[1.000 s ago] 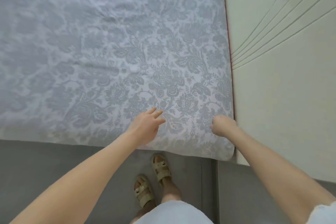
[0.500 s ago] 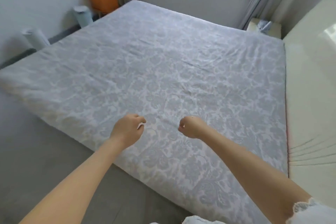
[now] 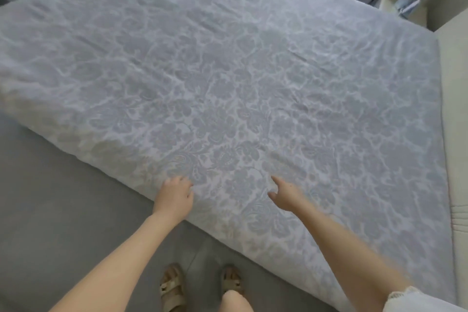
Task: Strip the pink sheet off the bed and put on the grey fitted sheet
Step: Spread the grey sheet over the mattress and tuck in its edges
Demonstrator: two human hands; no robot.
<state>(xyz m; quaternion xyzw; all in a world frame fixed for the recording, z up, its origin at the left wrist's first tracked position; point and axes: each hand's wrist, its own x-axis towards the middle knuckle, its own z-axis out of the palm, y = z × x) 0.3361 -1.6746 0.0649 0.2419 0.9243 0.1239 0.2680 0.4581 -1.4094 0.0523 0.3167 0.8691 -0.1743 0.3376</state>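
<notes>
Grey fitted sheet (image 3: 228, 71) is lying spread over the whole bed, stretching away ahead of the fingers and wrapping over the near edge just behind them, with no pink sheet showing. The left hand (image 3: 174, 196) is resting loosely curled fingers on the cloth, gripping nothing that shows, while the right hand (image 3: 286, 195), near it, is spreading forefinger and thumb wide. The job is seemingly nearing its end, with only light wrinkles beyond the fingertips needing smoothing.
</notes>
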